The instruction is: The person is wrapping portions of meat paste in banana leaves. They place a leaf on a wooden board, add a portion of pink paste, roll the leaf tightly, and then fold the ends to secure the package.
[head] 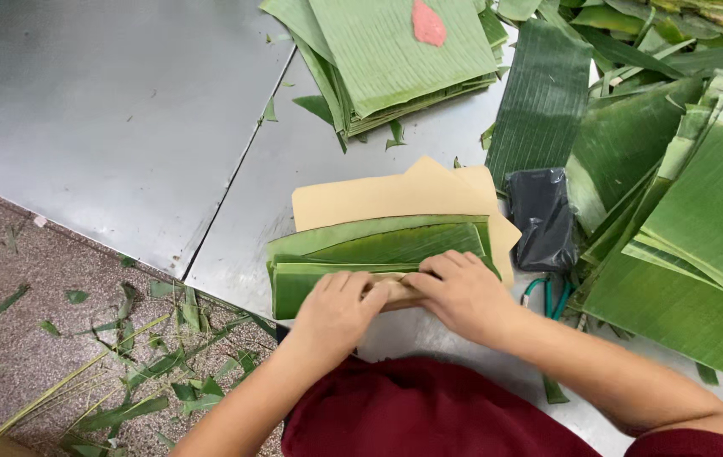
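A folded bundle of green banana leaves (378,254) lies on tan paper (395,196) on the metal table (124,118). My left hand (336,311) presses on the bundle's near edge, fingers curled over it. Beside it, touching, my right hand (463,292) holds the same edge down. Between the two hands a pale tan strip shows, partly hidden by the fingers.
A stack of cut leaf squares (399,59) with a pink piece (427,24) on top lies at the back. A black pouch (543,218) and green-handled scissors (550,296) sit to the right, by a heap of large leaves (691,203). Leaf scraps litter the floor (124,372).
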